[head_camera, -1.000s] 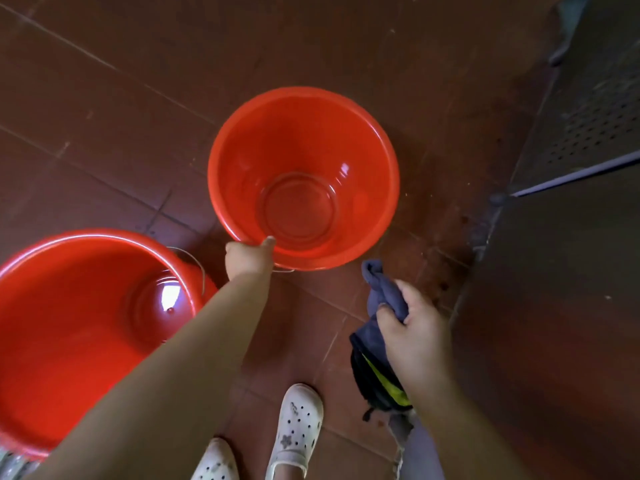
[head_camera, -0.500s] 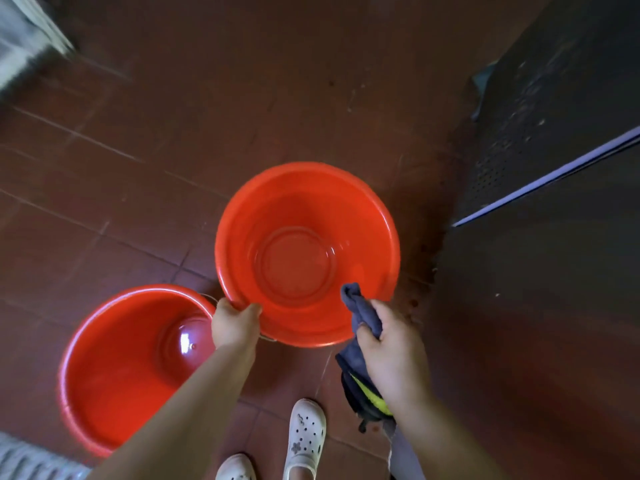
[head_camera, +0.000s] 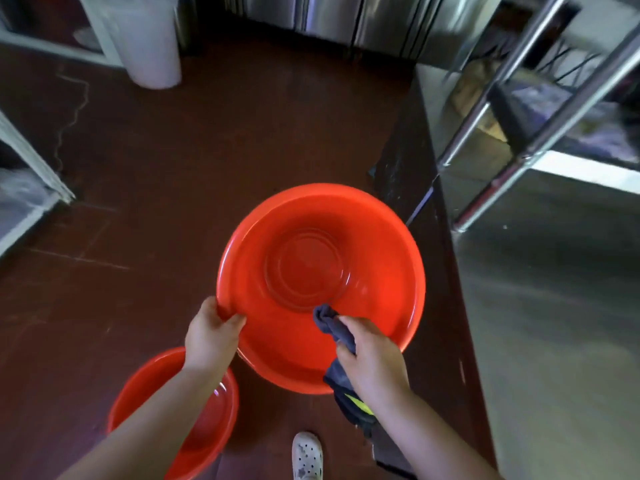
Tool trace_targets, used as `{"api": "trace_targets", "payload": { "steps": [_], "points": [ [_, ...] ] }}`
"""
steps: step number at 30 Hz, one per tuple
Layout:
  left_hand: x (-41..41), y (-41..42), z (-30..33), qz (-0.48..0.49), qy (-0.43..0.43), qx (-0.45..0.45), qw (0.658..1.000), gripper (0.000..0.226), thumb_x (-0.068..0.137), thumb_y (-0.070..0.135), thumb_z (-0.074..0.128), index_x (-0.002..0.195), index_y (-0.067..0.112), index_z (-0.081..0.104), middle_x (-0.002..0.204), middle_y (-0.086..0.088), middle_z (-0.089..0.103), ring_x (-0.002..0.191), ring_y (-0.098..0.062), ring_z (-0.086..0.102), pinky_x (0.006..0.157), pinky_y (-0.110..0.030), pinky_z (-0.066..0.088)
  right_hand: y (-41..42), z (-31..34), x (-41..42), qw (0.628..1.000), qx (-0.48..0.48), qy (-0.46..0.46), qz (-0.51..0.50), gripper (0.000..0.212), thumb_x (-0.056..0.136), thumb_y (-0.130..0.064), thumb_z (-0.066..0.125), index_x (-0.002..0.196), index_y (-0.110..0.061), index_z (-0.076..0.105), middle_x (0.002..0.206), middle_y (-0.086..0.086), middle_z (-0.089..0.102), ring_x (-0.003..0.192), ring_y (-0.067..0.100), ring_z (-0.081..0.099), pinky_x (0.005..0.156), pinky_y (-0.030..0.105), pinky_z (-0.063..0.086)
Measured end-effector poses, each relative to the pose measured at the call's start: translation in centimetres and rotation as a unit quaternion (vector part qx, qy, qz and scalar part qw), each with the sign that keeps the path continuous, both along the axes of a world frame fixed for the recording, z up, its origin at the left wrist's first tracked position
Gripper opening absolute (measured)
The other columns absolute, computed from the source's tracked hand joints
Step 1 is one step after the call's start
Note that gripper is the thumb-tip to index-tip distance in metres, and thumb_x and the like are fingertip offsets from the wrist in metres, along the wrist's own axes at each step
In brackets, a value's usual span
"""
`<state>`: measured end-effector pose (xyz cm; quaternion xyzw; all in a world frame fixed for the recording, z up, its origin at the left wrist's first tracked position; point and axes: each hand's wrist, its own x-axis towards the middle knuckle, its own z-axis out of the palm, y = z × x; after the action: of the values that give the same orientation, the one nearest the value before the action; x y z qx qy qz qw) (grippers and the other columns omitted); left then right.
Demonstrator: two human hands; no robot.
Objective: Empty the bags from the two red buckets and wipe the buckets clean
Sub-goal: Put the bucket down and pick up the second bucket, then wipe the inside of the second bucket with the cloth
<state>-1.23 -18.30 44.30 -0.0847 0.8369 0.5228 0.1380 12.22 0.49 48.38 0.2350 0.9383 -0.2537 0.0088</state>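
at the far left a pale metal frame (head_camera: 33, 174) stood on the dark red tile floor (head_camera: 156, 188), and behind it a white bin (head_camera: 145, 39) sat near the back wall. low at the left a red bucket (head_camera: 204, 441) rested on the floor, open side up, partly hidden under the left forearm; no bag showed inside the part that could be seen. the left hand (head_camera: 211, 336) gripped the near left rim of a second bucket (head_camera: 381, 265), thumb over the inside and fingers curled beneath. this second bucket was tipped so its empty inside faced the camera, and whether it touched the floor could not be told. the right hand (head_camera: 372, 358) was closed around a dark blue cloth (head_camera: 332, 323), whose bunched end lay against the bucket's inner wall near the base, while the rest hung below the fist with a yellow-green strip showing. a white clog (head_camera: 307, 457) stood at the bottom edge. to the right rose a steel counter (head_camera: 554, 323) and a shiny rack (head_camera: 519, 109).
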Motion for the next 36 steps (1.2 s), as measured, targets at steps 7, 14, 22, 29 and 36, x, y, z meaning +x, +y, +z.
{"api": "trace_targets", "payload": {
  "steps": [7,14,22,29,36],
  "points": [
    [4.8,1.1,9.9,-0.104,0.033,0.055,0.992,0.02,0.079,0.015,0.067,0.084,0.03,0.055,0.084,-0.004,0.066,0.077,-0.025,0.066,0.076,-0.051,0.056,-0.3,9.7,9.7,0.996,0.055,0.04,-0.057,0.043,0.088,-0.027,0.057,0.131,-0.03,0.052,0.124,-0.007,0.058,0.108,0.018,0.058,0.085,0.031,0.045],
    [9.9,7.5,15.9,-0.204,0.099,0.093,0.969,0.016,0.076,0.02,0.064,0.082,0.031,0.054,0.082,-0.004,0.065,0.077,-0.027,0.064,0.077,-0.053,0.054,2.6,15.1,19.6,0.979,0.096,0.084,-0.159,0.042,0.082,-0.019,0.059,0.122,-0.033,0.058,0.113,-0.007,0.062,0.097,0.021,0.061,0.075,0.035,0.047],
    [16.3,18.3,17.7,-0.265,0.155,0.053,0.95,0.011,0.08,0.02,0.062,0.078,0.019,0.051,0.071,-0.003,0.061,0.067,-0.022,0.059,0.065,-0.04,0.051,8.8,15.1,27.6,0.974,0.101,0.062,-0.192,0.041,0.083,-0.025,0.057,0.122,-0.038,0.055,0.116,-0.013,0.059,0.101,0.016,0.058,0.076,0.032,0.045],
    [21.8,27.3,16.9,-0.275,0.214,0.003,0.937,0.019,0.082,0.022,0.061,0.074,0.019,0.044,0.067,0.001,0.057,0.064,-0.017,0.056,0.057,-0.034,0.043,18.1,12.7,32.7,0.983,0.063,0.06,-0.159,0.038,0.086,-0.02,0.056,0.122,-0.031,0.057,0.117,-0.008,0.06,0.104,0.018,0.058,0.079,0.033,0.044],
    [24.7,32.1,15.1,-0.265,0.238,-0.023,0.934,0.017,0.084,0.026,0.063,0.084,0.02,0.048,0.066,0.006,0.056,0.062,-0.008,0.054,0.053,-0.026,0.039,25.2,9.1,32.6,0.995,0.065,0.034,-0.069,0.041,0.086,-0.02,0.054,0.124,-0.035,0.055,0.121,-0.007,0.057,0.108,0.02,0.056,0.079,0.035,0.044]
  ]
}}
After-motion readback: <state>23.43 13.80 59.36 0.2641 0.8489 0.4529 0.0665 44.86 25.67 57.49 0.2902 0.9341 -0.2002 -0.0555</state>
